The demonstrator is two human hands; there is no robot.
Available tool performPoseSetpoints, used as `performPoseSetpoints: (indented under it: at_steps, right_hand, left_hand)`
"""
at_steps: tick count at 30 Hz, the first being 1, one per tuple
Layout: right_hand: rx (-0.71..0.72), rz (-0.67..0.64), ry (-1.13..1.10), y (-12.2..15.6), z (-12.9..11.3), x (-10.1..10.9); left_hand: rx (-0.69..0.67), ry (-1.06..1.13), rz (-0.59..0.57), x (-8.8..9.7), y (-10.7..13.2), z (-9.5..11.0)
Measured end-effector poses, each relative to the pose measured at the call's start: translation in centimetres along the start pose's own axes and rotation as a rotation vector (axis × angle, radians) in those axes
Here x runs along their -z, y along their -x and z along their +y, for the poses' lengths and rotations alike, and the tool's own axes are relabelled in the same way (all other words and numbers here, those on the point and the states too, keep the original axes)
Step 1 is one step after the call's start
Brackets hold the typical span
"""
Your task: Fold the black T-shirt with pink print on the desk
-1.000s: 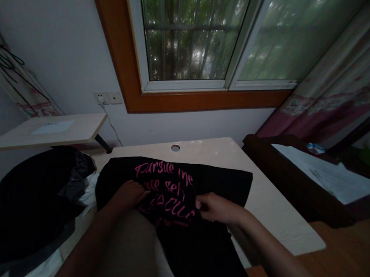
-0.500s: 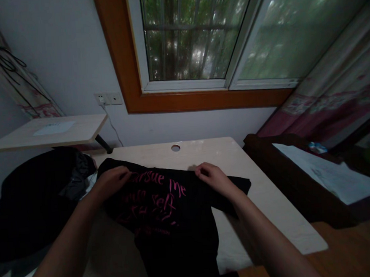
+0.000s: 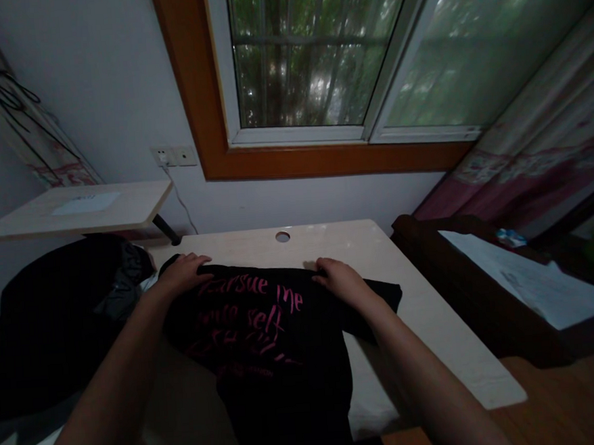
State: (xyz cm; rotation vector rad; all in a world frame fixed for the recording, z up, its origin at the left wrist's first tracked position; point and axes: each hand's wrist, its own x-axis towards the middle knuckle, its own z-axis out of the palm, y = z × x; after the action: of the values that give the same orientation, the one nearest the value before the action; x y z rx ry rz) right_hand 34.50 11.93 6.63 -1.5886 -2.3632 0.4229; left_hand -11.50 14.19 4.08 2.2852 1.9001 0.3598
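Observation:
A black T-shirt (image 3: 275,339) with pink lettering lies on the pale table (image 3: 425,308), its lower part hanging over the near edge. My left hand (image 3: 182,271) rests at the shirt's far left corner, fingers closed on the cloth edge. My right hand (image 3: 339,279) pinches the shirt's far edge right of the lettering. A sleeve sticks out to the right past my right wrist.
A heap of dark clothes (image 3: 54,314) lies at the table's left. A small side shelf (image 3: 77,209) stands behind it. A cable hole (image 3: 282,236) sits near the table's far edge. A dark wooden desk with papers (image 3: 525,281) stands to the right, under the window.
Both hands went from the shirt's middle to its far edge and took hold there. The shirt has been drawn flatter, with the lettering now more readable.

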Motion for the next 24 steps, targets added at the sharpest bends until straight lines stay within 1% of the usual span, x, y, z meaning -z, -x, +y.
performPoseSetpoints:
  at_steps: [2, 3, 4, 6, 7, 8, 9, 10, 11, 13, 15, 16, 18, 19, 21, 22, 24]
  right_hand:
    - [0.004, 0.146, 0.000, -0.1, 0.5, 1.2]
    - [0.012, 0.240, 0.006, -0.1, 0.6, 1.9]
    - [0.021, 0.342, 0.014, -0.1, 0.8, 2.4]
    - [0.042, 0.541, 0.037, 0.0, 1.0, 3.5]
    - [0.058, 0.619, 0.047, 0.1, 1.1, 3.8]
    - [0.085, 0.667, 0.054, 0.3, 1.2, 4.2]
    - [0.127, 0.672, 0.059, 0.5, 1.3, 4.4]
    - [0.178, 0.630, 0.061, 0.7, 1.4, 4.5]
    - [0.230, 0.549, 0.060, 1.0, 1.6, 4.6]
    - [0.296, 0.334, 0.048, 1.6, 1.8, 4.5]
    - [0.298, 0.144, 0.029, 2.2, 2.0, 4.2]
    - [0.283, 0.069, 0.014, 2.4, 2.0, 4.0]
    - [0.249, -0.076, -0.043, 2.9, 1.8, 3.8]
    - [0.224, -0.150, -0.087, 3.1, 1.7, 3.7]
    - [0.136, -0.259, -0.189, 3.2, 1.4, 3.7]
    - [0.082, -0.277, -0.219, 3.1, 1.4, 3.6]
    - [0.005, -0.233, -0.181, 2.7, 1.5, 3.5]
  left_hand:
    - [-0.037, 0.007, -0.031, 0.5, 0.0, 0.4]
    - [-0.069, -0.002, -0.012, 0.8, 0.1, 0.8]
    - [-0.100, -0.024, 0.041, 1.1, 0.3, 1.2]
    - [-0.137, -0.089, 0.220, 1.5, 1.1, 2.4]
    - [-0.143, -0.123, 0.309, 1.6, 1.6, 3.1]
    - [-0.151, -0.154, 0.369, 1.7, 2.1, 3.7]
    - [-0.167, -0.182, 0.394, 1.8, 2.7, 4.4]
    - [-0.194, -0.208, 0.386, 1.8, 3.3, 5.0]
    - [-0.235, -0.231, 0.353, 1.8, 3.8, 5.5]
    - [-0.340, -0.253, 0.247, 1.9, 4.6, 6.3]
    - [-0.415, -0.217, 0.128, 1.9, 5.2, 6.5]
    - [-0.420, -0.182, 0.071, 1.8, 5.4, 6.4]
    - [-0.367, -0.110, -0.009, 1.6, 5.6, 5.9]
    - [-0.324, -0.083, -0.025, 1.5, 5.6, 5.7]
    - [-0.230, -0.057, -0.002, 1.2, 5.3, 5.1]
    - [-0.187, -0.057, 0.023, 1.0, 5.1, 4.8]
    - [-0.097, -0.076, 0.069, 0.6, 4.4, 4.4]
